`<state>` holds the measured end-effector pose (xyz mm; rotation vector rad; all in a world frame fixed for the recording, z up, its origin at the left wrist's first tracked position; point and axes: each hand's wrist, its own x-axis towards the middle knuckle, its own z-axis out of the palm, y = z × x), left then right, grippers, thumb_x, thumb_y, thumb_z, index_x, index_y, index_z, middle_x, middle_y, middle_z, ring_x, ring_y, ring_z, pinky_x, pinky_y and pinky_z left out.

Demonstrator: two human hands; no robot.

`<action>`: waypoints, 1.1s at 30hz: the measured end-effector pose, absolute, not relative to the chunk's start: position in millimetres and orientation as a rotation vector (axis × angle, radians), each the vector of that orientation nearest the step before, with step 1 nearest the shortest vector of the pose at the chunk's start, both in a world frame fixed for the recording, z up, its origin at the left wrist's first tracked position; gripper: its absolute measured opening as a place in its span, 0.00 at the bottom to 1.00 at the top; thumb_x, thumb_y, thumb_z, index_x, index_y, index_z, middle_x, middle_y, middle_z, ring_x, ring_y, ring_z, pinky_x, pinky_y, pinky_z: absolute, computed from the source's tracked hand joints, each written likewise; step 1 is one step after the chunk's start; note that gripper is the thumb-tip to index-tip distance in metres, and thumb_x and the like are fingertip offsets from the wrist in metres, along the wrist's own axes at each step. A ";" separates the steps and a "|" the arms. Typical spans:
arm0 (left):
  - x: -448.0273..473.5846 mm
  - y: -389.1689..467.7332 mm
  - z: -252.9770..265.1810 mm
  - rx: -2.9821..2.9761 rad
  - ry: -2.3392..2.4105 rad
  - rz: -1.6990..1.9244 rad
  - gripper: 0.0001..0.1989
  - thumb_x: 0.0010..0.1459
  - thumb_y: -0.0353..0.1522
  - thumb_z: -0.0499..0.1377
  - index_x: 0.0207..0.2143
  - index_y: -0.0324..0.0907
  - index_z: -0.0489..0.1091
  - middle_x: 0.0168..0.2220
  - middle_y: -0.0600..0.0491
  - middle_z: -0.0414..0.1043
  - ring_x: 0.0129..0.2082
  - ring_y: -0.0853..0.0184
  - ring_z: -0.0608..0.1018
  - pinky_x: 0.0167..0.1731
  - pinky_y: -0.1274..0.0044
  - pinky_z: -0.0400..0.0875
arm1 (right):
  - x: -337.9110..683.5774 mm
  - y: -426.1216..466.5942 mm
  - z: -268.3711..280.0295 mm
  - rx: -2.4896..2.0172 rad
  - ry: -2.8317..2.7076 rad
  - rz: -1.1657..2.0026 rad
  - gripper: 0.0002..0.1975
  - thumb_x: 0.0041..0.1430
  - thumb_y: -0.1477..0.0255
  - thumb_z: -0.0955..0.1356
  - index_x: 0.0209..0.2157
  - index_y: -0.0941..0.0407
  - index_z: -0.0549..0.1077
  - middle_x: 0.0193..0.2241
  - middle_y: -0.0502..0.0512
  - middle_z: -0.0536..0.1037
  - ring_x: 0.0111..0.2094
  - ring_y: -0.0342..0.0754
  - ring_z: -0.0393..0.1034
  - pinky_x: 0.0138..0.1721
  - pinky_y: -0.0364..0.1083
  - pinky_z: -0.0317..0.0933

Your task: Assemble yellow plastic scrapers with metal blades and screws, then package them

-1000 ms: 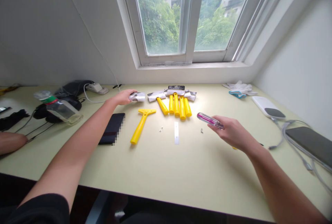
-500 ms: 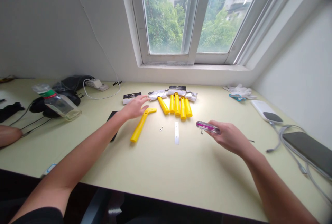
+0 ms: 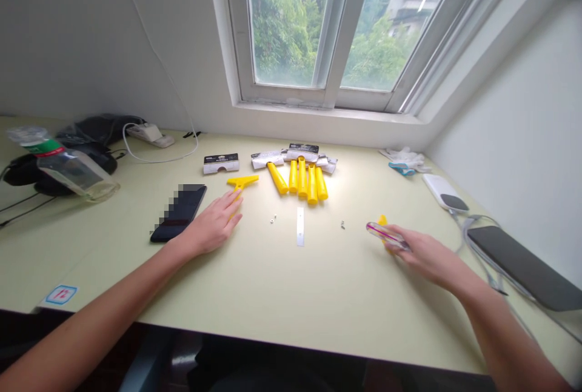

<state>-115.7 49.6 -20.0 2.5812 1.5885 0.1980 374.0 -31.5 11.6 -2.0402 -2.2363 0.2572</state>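
My left hand (image 3: 213, 222) lies over the stem of a yellow T-shaped scraper handle (image 3: 243, 182), its fingers closed around the stem; the crosspiece shows beyond the fingertips. My right hand (image 3: 427, 255) grips a clear handle with a purple stripe (image 3: 381, 232), which looks like a screwdriver's; its shaft is hard to make out. Behind it a yellow piece (image 3: 383, 220) is partly hidden, and I cannot tell whether the hand touches it. Between the hands lie a pale flat strip (image 3: 300, 227), small metal parts (image 3: 273, 219) and small screws (image 3: 342, 225).
Several yellow handles (image 3: 302, 179) with black-and-white card labels (image 3: 304, 151) lie toward the window. A black phone (image 3: 182, 213) is left of my left hand. A plastic bottle (image 3: 82, 174) lies far left. White gloves (image 3: 404, 160), a power bank (image 3: 445, 192) and cables are at the right.
My left hand has come down and back from the scraper's crosspiece onto its stem. My right hand has shifted right with the clear-and-purple handle, uncovering the yellow piece. The view has shifted slightly.
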 end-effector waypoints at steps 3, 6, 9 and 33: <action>-112.6 61.4 -16.2 2.584 1.613 0.199 0.31 0.68 0.43 0.40 0.65 0.35 0.57 0.69 0.45 0.46 0.69 0.59 0.51 0.67 0.64 0.47 | 372.9 -13.6 6.5 -2.064 -2.270 0.348 0.14 0.60 0.65 0.60 0.42 0.54 0.72 0.40 0.58 0.78 0.36 0.50 0.73 0.36 0.45 0.63; -108.7 68.6 -11.7 2.606 1.632 0.174 0.30 0.68 0.43 0.39 0.65 0.36 0.57 0.68 0.46 0.47 0.68 0.58 0.51 0.65 0.62 0.49 | 374.5 6.9 9.7 -2.070 -2.317 0.268 0.12 0.60 0.66 0.60 0.36 0.56 0.72 0.37 0.59 0.77 0.33 0.48 0.71 0.34 0.44 0.60; -101.0 64.3 -6.5 2.696 1.648 0.184 0.29 0.69 0.42 0.39 0.64 0.37 0.58 0.68 0.46 0.49 0.69 0.56 0.51 0.65 0.58 0.49 | 372.2 17.0 18.2 -2.062 -2.381 0.181 0.12 0.60 0.68 0.60 0.35 0.56 0.73 0.36 0.58 0.76 0.33 0.47 0.71 0.34 0.44 0.60; -54.0 54.2 12.8 2.775 1.044 0.240 0.22 0.65 0.32 0.51 0.60 0.47 0.63 0.48 0.47 0.70 0.41 0.64 0.75 0.40 0.74 0.71 | 297.3 -1.6 16.9 -1.755 -2.516 0.118 0.17 0.59 0.74 0.63 0.49 0.51 0.72 0.43 0.55 0.76 0.36 0.46 0.73 0.34 0.43 0.62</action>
